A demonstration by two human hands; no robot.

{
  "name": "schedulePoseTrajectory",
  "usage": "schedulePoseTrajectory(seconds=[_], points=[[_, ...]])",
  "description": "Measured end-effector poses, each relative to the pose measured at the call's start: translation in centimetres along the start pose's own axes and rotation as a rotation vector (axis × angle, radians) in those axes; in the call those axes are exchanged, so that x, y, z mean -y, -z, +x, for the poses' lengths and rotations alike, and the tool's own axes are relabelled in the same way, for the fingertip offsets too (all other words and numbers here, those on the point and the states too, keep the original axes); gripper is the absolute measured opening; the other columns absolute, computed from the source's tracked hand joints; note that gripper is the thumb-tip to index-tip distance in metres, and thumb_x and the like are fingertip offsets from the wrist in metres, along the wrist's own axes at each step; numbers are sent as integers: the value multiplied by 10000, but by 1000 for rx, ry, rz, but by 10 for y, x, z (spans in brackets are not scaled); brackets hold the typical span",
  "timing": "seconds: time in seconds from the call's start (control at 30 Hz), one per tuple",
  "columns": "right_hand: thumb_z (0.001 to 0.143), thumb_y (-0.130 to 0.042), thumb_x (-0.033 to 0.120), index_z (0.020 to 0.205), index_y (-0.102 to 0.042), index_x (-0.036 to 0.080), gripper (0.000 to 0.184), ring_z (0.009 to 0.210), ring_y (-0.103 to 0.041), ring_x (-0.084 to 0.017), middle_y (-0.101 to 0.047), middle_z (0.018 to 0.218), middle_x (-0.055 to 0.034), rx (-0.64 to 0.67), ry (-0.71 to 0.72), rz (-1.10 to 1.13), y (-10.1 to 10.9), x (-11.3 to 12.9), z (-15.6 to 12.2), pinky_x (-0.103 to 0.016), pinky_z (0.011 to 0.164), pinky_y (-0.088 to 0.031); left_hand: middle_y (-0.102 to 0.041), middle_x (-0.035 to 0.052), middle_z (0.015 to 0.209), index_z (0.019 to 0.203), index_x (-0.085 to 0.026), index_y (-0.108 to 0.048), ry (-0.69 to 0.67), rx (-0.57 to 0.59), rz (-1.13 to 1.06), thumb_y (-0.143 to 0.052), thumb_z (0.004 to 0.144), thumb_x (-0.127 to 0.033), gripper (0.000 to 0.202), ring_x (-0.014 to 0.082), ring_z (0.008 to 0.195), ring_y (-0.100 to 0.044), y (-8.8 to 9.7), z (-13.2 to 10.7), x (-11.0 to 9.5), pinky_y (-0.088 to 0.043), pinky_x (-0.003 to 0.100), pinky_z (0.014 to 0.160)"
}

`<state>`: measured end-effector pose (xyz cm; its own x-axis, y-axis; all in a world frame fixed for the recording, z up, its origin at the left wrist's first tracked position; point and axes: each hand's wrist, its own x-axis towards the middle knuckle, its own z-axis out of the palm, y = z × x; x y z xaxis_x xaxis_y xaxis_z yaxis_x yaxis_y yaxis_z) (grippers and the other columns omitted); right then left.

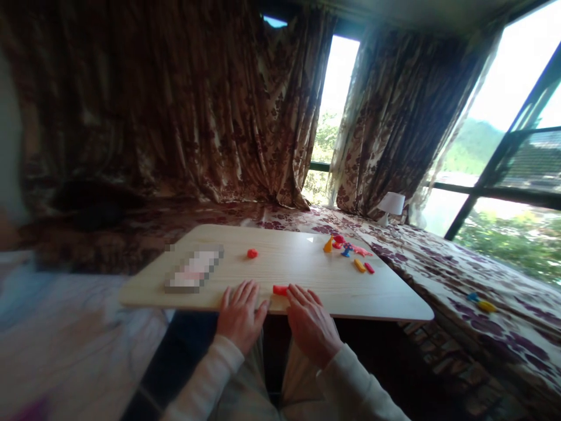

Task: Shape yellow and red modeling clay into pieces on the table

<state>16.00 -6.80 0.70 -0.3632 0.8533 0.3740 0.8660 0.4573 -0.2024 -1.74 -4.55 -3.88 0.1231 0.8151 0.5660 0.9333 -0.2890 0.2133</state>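
Nearest us are our two pale sleeves (355,380), reaching to the near edge of the wooden surface (302,266). The red roll (279,290) lies close to that edge, between our hands, so a careless pull toward us could send it off. Bearing down harder on its right end might leave it lopsided, if it is as soft as it looks. Our right grip (311,321) is uncurled, fingers straight, their tips at the roll's right end; how hard they press, we cannot tell. Our left grip (241,316) is released, fingers slightly spread, palm down, holding nothing, just apart from the roll. The red lump (252,253) sits farther off, touched by neither.
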Motion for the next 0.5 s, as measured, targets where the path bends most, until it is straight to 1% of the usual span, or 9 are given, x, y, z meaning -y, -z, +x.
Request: schedulePoseTrajectory(seconds=[0.07, 0.13, 0.23, 0.3, 0.37, 0.43, 0.5], points=[[935, -356, 236, 1301, -507, 132, 409, 1301, -401, -219, -495, 1376, -110, 20, -54, -33, -3, 4, 8, -401, 1092, -259, -563, 102, 1311, 1229, -138, -558, -9, -6, 19, -332, 926, -388, 453, 269, 1241, -485, 0, -1, 1, -273, 546, 1071], [950, -347, 261, 1282, -519, 118, 401, 1279, -430, -251, -525, 1340, -142, 23, -105, -48, -10, 3, 28, -435, 1068, -291, -566, 101, 1307, 1230, -132, -557, -27, -16, 36, -328, 927, -380, 453, 272, 1234, -492, -1, -1, 2, -289, 547, 1059], [932, -375, 210, 1258, -535, 89, 383, 1267, -446, -283, -532, 1321, -177, 21, -142, -56, -20, -6, 60, -445, 1028, -345, -590, 100, 1278, 1211, -130, -574, -65, -43, 55, -344, 920, -371, 442, 279, 1199, -525, -1, -1, 5, -330, 543, 1027], [919, -389, 178, 1268, -530, 105, 384, 1277, -441, -258, -518, 1344, -156, 30, -121, -52, -23, -12, 67, -408, 1023, -366, -602, 99, 1263, 1198, -131, -585, -84, -66, 61, -362, 912, -371, 435, 282, 1177, -543, -2, -1, 7, -346, 539, 1012], [919, -386, 174, 1294, -511, 137, 397, 1288, -431, -224, -507, 1364, -114, 39, -81, -43, -21, -16, 57, -384, 1035, -360, -603, 98, 1262, 1201, -134, -583, -92, -80, 63, -376, 907, -381, 436, 283, 1171, -546, -5, -1, 8, -346, 535, 1011], [921, -379, 177, 1330, -478, 164, 421, 1310, -402, -205, -490, 1384, -86, 48, -43, -32, -15, -15, 36, -391, 1066, -322, -593, 96, 1276, 1212, -145, -576, -87, -83, 64, -380, 908, -391, 437, 278, 1184, -535, -7, -2, 8, -331, 526, 1026], [910, -384, 163, 1360, -446, 181, 454, 1332, -367, -199, -461, 1407, -78, 49, -5, -11, -8, -10, 16, -404, 1094, -272, -582, 94, 1290, 1219, -159, -572, -76, -78, 67, -374, 913, -392, 432, 271, 1199, -522, -8, -3, 8, -312, 519, 1041]])
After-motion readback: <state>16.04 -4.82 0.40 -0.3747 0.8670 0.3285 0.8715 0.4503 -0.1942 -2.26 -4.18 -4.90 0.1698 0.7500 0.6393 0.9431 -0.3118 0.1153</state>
